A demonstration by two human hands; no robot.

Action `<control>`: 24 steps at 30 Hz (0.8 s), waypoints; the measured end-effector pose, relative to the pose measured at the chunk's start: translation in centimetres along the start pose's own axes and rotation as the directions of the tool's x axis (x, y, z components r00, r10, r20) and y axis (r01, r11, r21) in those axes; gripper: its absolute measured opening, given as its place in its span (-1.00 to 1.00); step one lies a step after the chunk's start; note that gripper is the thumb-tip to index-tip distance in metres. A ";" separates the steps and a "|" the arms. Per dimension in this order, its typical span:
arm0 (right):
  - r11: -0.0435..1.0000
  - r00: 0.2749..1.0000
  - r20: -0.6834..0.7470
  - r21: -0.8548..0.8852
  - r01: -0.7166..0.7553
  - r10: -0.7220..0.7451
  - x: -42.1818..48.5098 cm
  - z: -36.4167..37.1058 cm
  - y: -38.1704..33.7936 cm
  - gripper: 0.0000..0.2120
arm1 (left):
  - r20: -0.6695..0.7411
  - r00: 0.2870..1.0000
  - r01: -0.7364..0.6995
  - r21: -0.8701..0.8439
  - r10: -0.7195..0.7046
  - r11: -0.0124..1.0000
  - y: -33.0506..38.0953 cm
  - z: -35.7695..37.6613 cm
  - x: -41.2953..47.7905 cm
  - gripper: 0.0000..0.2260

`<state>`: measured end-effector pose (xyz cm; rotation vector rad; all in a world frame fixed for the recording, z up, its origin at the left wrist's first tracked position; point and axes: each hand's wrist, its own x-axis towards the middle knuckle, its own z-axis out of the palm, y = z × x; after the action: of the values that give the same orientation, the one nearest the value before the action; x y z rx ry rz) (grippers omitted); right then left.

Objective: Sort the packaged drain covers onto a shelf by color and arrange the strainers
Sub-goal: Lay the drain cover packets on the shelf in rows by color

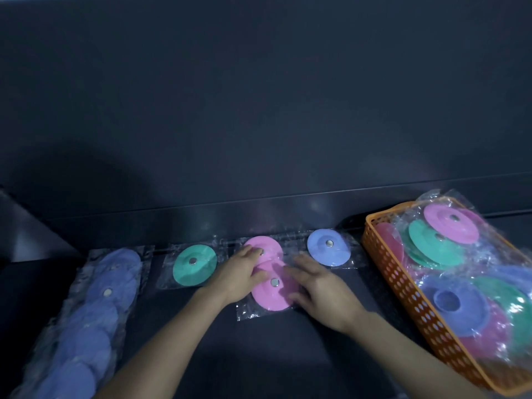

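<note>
A front pink cover [275,287] is pressed flat on the dark shelf [273,355], midway along it and overlapping a rear pink cover [266,245] that lies toward the back edge. The left hand [239,273] and right hand [319,286] are laid on the packets with fingers [299,263] outstretched and relaxed, grasping nothing as far as can be seen. The clear sleeves look slick, so the top packet could be slid off its partner once the pressure is lifted, and the pink pile could be pushed askew toward the green cover [195,264] just beside it on the left or the lilac cover [329,247] near it on the right, muddling the colour groups. A sweep of the right forearm could catch the orange basket [403,286], which is set at the shelf's right end and heaped with loose packets above its rim; some could be spilled. The long blue row [95,306] at the left end is overlapped loosely and could be fanned out by a nudge. Much is hard to make out: the light is dim, the blue row is blurred and cut off at the bottom edge, and its count cannot be told. The basket's far side is cropped, its lower layers are hidden under crinkled plastic, and no strainers can be picked out with certainty. The sleeve edges under both palms are hidden.
</note>
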<state>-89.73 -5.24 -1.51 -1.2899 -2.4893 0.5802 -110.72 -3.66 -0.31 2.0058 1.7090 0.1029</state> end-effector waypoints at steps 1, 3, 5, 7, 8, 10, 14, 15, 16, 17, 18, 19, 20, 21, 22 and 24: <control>1.000 0.999 0.041 -0.023 0.002 -0.001 0.2 0.6 -0.4 -0.46 | 0.008 1.000 0.002 0.020 -0.002 1.000 -0.1 0.1 0.0 -0.49; 0.996 0.994 0.095 -0.079 -0.044 0.051 0.2 1.5 -1.0 -0.43 | 0.006 1.000 0.007 0.045 -0.008 0.999 -0.2 0.3 0.0 -0.52; 0.991 0.991 0.095 -0.100 -0.085 0.094 0.0 2.1 -1.4 -0.41 | -0.006 1.000 0.015 0.045 -0.015 0.999 -0.2 0.4 0.0 -0.54; 0.989 0.990 0.083 -0.104 -0.102 0.111 0.0 2.3 -1.8 -0.41 | -0.007 1.000 0.014 0.032 -0.014 0.999 -0.3 0.4 0.0 -0.55; 0.988 0.990 0.079 -0.111 -0.110 0.119 0.0 2.3 -1.9 -0.40 | -0.006 1.000 0.007 0.028 -0.007 1.000 -0.4 0.3 0.0 -0.56; 0.985 0.988 0.074 -0.117 -0.127 0.136 -0.1 2.2 -2.1 -0.40 | -0.008 1.000 -0.010 0.015 0.010 1.000 -0.4 0.1 -0.1 -0.56; 0.988 0.991 -0.001 -0.074 -0.133 0.134 -1.0 1.1 -2.8 -0.47 | -0.056 0.996 -0.070 0.051 0.073 0.996 -0.1 -0.3 -0.4 -0.60; 0.989 0.991 -0.033 -0.074 -0.130 0.127 -1.4 0.5 -2.8 -0.49 | -0.070 0.993 -0.096 0.057 0.100 0.994 0.2 -0.4 -0.5 -0.61; 0.989 0.990 -0.065 -0.077 -0.127 0.122 -1.7 -0.1 -2.6 -0.53 | -0.083 0.989 -0.120 0.053 0.124 0.991 0.6 -0.5 -0.5 -0.62; 0.987 0.986 -0.099 -0.080 -0.140 0.132 -2.2 -0.7 -2.5 -0.57 | -0.096 0.983 -0.152 0.049 0.156 0.987 1.1 -0.5 -0.5 -0.64; 0.982 0.978 -0.136 -0.086 -0.168 0.156 -2.8 -1.4 -2.1 -0.60 | -0.112 0.974 -0.191 0.049 0.195 0.980 1.7 -0.4 -0.5 -0.65; 0.975 0.967 -0.179 -0.095 -0.199 0.180 -3.3 -2.1 -1.7 -0.63 | -0.126 0.965 -0.226 0.052 0.231 0.973 2.4 -0.3 -0.4 -0.65; 0.968 0.953 -0.232 -0.109 -0.224 0.194 -3.8 -2.8 -1.2 -0.68 | -0.137 0.955 -0.257 0.048 0.261 0.965 3.0 -0.2 -0.3 -0.64; 0.963 0.937 -0.289 -0.124 -0.240 0.196 -4.3 -3.5 -0.7 -0.72 | -0.140 0.949 -0.282 0.033 0.284 0.959 3.7 0.1 -0.2 -0.62; 0.959 0.924 -0.331 -0.134 -0.248 0.192 -5.0 -4.0 -0.2 -0.76 | -0.143 0.944 -0.302 0.002 0.299 0.953 4.4 0.3 0.0 -0.61; 0.951 0.905 -0.387 -0.171 -0.258 0.176 -6.3 -5.3 0.2 -0.79 | -0.159 0.939 -0.322 -0.093 0.306 0.942 6.0 0.7 0.4 -0.61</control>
<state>-83.88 -9.15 2.66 -1.6052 -2.1563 0.0894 -104.96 -4.00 1.50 2.2107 1.4104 0.4560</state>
